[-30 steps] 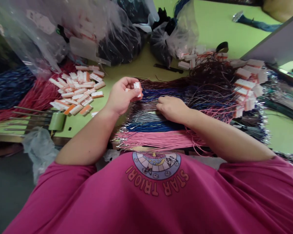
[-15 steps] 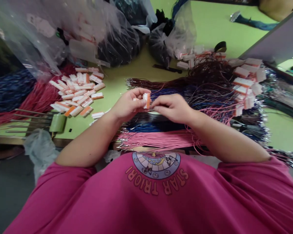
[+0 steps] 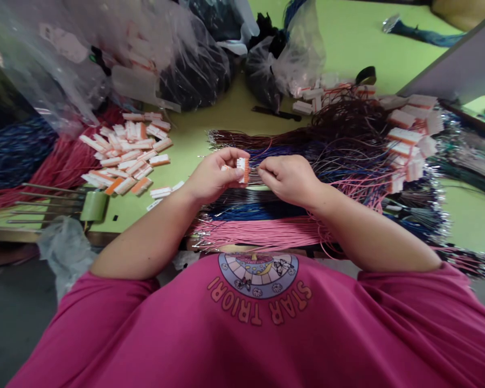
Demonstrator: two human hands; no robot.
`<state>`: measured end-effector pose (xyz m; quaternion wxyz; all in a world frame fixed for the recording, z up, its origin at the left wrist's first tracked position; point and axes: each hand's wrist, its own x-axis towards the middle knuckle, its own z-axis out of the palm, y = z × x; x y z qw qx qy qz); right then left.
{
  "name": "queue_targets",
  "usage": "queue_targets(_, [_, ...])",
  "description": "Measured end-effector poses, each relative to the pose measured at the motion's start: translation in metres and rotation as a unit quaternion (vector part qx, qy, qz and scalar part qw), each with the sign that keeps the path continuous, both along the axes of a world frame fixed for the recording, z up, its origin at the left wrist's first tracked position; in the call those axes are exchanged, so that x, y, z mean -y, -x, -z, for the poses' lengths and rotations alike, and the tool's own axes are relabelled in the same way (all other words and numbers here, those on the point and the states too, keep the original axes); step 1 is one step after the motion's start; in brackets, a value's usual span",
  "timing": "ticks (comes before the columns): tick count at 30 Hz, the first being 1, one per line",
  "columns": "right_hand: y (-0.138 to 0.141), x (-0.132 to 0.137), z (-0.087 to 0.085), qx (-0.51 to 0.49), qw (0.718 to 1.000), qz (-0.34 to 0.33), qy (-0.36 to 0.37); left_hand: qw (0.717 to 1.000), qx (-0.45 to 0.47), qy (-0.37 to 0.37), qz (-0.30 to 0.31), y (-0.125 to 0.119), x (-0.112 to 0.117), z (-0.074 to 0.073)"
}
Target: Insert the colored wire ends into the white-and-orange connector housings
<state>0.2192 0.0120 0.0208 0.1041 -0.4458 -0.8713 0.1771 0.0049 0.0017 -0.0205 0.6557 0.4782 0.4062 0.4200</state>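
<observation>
My left hand [image 3: 212,175] is closed around a small white and orange connector housing [image 3: 242,169], its orange face turned to the right. A short gap to the right of it, my right hand [image 3: 293,180] has thumb and forefinger pinched together; what is between them, if anything, is too small to make out. Below and behind both hands lie bundles of cut wires with metal ends: brown wires [image 3: 242,139], blue wires [image 3: 242,209] and pink wires [image 3: 258,231].
Loose white and orange housings [image 3: 133,148] are heaped on the green table [image 3: 189,121] at left. Wired housings [image 3: 406,137] pile up at right. A green block with metal rods [image 3: 94,206] sits at the front left edge. Clear plastic bags [image 3: 198,59] stand behind.
My right hand has drawn slightly away to the right from the connector housing, its fingers curled tighter. My left hand keeps the housing in nearly the same place.
</observation>
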Motion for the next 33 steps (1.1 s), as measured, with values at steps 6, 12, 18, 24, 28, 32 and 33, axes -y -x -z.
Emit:
queue_targets(6, [0.003,-0.008,-0.008,-0.157,0.971,0.028,0.178,0.995,-0.056,-0.078,-0.015,-0.002,0.001,0.001])
queue_targets(12, [0.009,-0.008,-0.010,-0.242,0.926,0.078,0.279,0.991,-0.078,-0.103,-0.047,-0.003,0.001,0.003])
queue_targets(18, [0.013,-0.005,0.000,-0.252,0.934,0.064,0.243,0.990,-0.092,-0.094,-0.049,-0.003,0.002,0.005])
queue_targets(24, [0.018,-0.003,0.004,-0.220,0.953,0.067,0.196,0.993,-0.074,-0.080,-0.040,-0.004,0.000,0.003])
queue_targets(28, [0.016,-0.005,-0.002,-0.240,0.947,0.073,0.201,0.994,-0.071,-0.073,-0.032,-0.001,0.000,-0.001])
queue_targets(32, [0.013,-0.009,-0.008,-0.237,0.939,0.078,0.236,0.998,-0.047,-0.049,-0.012,0.001,0.000,0.003])
queue_targets(33, [0.013,-0.010,-0.009,-0.240,0.934,0.084,0.251,0.998,-0.043,-0.049,-0.011,0.002,-0.001,0.005])
